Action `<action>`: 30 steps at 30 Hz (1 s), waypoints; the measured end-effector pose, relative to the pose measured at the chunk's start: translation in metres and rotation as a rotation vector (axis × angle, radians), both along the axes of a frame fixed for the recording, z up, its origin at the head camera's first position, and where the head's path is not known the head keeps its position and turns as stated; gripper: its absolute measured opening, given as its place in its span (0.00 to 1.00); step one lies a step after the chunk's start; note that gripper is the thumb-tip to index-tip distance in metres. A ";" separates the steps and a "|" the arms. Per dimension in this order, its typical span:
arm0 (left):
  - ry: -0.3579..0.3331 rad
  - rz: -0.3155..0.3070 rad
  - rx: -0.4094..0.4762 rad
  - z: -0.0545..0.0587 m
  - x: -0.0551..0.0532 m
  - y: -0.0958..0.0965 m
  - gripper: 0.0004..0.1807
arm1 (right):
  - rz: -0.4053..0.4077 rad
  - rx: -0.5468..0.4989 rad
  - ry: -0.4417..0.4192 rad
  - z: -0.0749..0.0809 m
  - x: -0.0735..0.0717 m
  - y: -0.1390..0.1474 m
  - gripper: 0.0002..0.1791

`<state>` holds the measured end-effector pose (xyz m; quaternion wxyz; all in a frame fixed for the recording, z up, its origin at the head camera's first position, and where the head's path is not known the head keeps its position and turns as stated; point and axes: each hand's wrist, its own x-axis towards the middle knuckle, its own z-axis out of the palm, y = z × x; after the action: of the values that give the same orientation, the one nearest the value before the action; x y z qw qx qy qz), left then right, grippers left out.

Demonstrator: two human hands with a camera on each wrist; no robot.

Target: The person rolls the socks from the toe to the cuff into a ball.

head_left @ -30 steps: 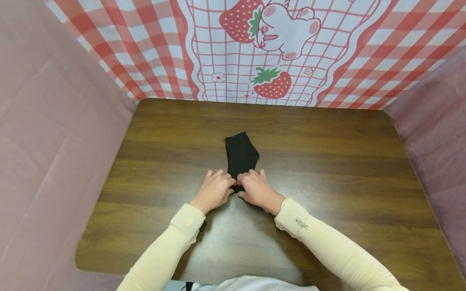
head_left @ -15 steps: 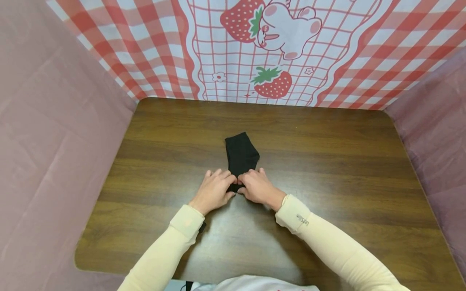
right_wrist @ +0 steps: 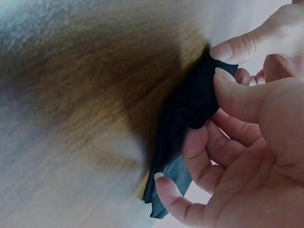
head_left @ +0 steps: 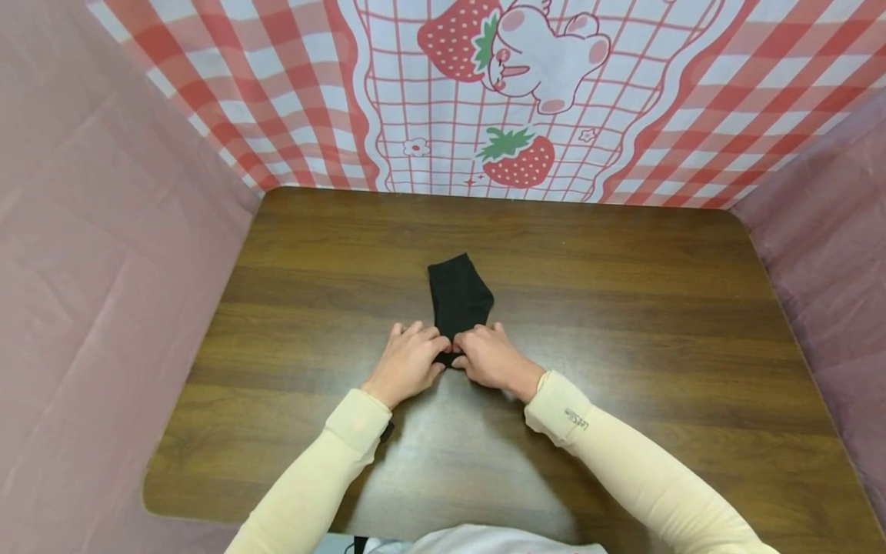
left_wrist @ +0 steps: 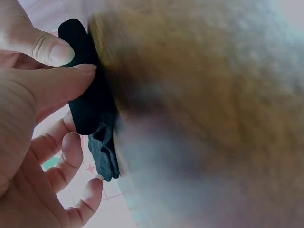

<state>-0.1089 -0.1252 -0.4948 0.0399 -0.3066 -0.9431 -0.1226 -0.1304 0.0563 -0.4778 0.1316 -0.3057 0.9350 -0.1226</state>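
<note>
A black sock (head_left: 458,295) lies on the wooden table in the head view, its cuff toward the back and its near end between the two hands. My left hand (head_left: 408,362) pinches that near end from the left, thumb in front and fingers behind. From the right, my right hand (head_left: 493,358) pinches the same end, the two hands almost touching. In the left wrist view the near end of the sock (left_wrist: 92,104) shows as a rolled or folded edge under both thumbs. The right wrist view shows the sock (right_wrist: 185,104) bunched along the tabletop under the curled fingers.
The brown wooden table (head_left: 623,331) stretches out on every side of the sock. At its back hangs a red-and-white checked cloth (head_left: 291,100) with strawberries. Pink cloth (head_left: 104,269) hangs at the left, and more pink cloth (head_left: 831,254) at the right.
The sock's far end has slid very slightly toward the person. The hands have shifted barely at all and still pinch its near end.
</note>
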 end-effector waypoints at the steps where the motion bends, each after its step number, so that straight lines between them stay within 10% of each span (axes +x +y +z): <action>1: -0.001 0.000 -0.004 0.000 0.000 0.000 0.12 | -0.002 0.001 0.000 0.000 0.000 0.000 0.08; 30: -0.135 0.017 -0.041 0.007 -0.007 0.001 0.09 | -0.025 -0.031 0.195 -0.006 0.010 0.002 0.09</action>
<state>-0.1164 -0.1239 -0.4875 -0.0289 -0.2904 -0.9485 -0.1234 -0.1209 0.0579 -0.4839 0.0335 -0.3065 0.9451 -0.1083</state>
